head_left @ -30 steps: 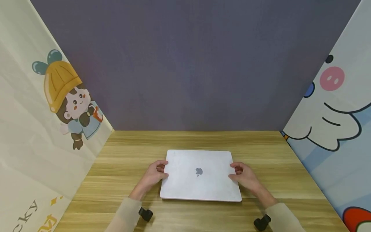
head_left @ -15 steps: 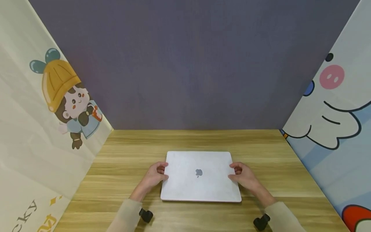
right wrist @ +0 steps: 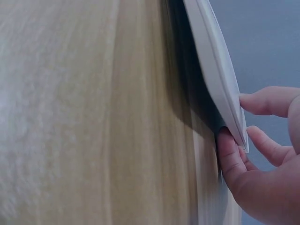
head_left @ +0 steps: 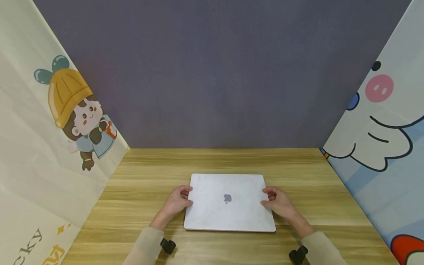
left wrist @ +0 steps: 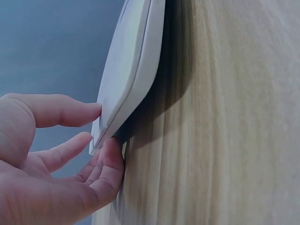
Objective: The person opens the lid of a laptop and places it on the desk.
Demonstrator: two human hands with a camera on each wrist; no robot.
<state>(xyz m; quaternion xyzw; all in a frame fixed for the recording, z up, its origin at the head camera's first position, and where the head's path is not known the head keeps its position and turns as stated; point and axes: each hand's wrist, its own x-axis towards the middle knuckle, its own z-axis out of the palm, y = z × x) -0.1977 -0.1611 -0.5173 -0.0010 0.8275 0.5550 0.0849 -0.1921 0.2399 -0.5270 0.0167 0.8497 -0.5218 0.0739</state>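
Observation:
A closed silver laptop [head_left: 228, 217] with a dark apple logo on its lid lies level in the middle of the head view. My left hand [head_left: 177, 200] grips its left side, thumb on the lid and fingers curled beneath the edge. On the opposite side, my right hand [head_left: 279, 202] holds the laptop the same way. In the left wrist view, a dark shadow shows under the laptop [left wrist: 124, 70], between it and the wood. The right wrist view shows a similar dark gap under the laptop [right wrist: 218, 65], with fingers [right wrist: 228, 152] tucked below it.
The wood-grain table [head_left: 149, 165] surrounds the laptop on all sides. A dark grey panel [head_left: 225, 81] rises at the table's back edge. Cartoon-printed sheets stand at the left [head_left: 43, 147] and right [head_left: 391, 154]. A small black camera [head_left: 168, 246] sits on the left wrist.
The laptop has shifted very slightly toward the person, its near edge a little lower in the head view. Both hands keep their grip on its sides.

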